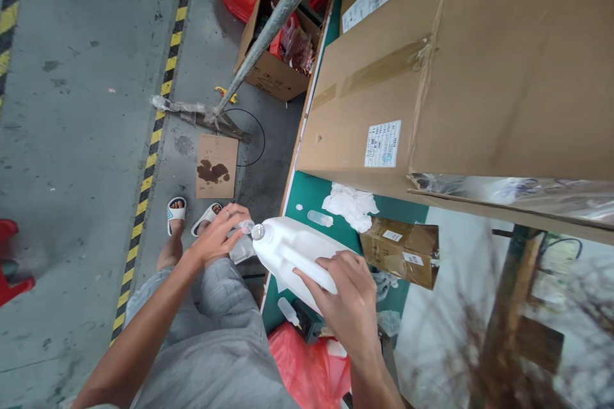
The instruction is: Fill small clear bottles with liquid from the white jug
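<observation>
My right hand [348,291] is wrapped round the handle of a large white plastic jug [292,236], tilted with its open mouth toward my left hand. My left hand [223,230] grips a small clear plastic bottle [243,249], its neck close beside the jug's mouth; whether they touch I cannot tell. Part of the bottle is hidden behind my fingers. On the green tabletop [311,188] near the jug lie a small clear bottle [320,218], crumpled white cloth or paper [352,204] and another small bottle [288,311].
Large cardboard boxes [355,96] fill the table's far side; a smaller taped carton [400,249] stands near the jug. A metal pole [273,25] rises by the table. On the floor lies a stained cardboard sheet [217,169]. A red plastic bag [311,364] is at the lower edge.
</observation>
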`<control>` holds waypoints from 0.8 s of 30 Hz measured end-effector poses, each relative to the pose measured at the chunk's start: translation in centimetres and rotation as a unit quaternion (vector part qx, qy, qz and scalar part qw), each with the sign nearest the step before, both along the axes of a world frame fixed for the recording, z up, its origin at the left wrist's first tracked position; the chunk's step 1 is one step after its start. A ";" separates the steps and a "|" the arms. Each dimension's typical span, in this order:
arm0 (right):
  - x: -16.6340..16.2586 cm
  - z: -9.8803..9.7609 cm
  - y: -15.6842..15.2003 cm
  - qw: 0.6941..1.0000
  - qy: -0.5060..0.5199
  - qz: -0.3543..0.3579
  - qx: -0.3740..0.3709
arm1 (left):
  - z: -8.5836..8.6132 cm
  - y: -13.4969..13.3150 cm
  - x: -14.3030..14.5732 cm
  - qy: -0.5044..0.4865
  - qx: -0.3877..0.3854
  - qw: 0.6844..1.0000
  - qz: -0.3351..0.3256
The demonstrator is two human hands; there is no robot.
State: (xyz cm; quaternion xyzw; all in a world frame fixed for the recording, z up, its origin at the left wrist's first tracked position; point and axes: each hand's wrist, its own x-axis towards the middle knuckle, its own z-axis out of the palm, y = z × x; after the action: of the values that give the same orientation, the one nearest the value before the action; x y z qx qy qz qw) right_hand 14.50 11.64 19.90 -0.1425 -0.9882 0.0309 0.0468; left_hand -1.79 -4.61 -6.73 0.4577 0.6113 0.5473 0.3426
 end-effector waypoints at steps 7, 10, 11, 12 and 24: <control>0.1 -0.3 0.1 1.000 -0.003 -0.007 -0.011 | 0.0 0.3 -0.2 0.001 0.006 1.000 -0.002; -0.1 -0.3 0.1 1.000 -0.003 -0.006 -0.012 | 0.0 0.3 -0.2 0.003 0.010 1.000 -0.004; -0.1 -0.3 0.1 1.000 -0.004 -0.006 -0.012 | 0.0 0.3 -0.3 0.004 0.011 1.000 -0.004; -0.1 -0.3 0.2 1.000 -0.003 -0.005 -0.011 | 0.0 0.3 -0.3 0.004 0.011 1.000 -0.005; -0.6 -0.3 0.2 1.000 -0.004 -0.007 0.001 | -0.2 0.6 -0.5 -0.001 0.011 1.000 -0.010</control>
State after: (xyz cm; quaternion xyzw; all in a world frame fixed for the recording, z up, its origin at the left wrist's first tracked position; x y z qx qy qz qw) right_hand 13.88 11.82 19.61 -0.1495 -0.9874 0.0290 0.0436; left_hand -2.30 -4.01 -6.90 0.4664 0.6006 0.5510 0.3438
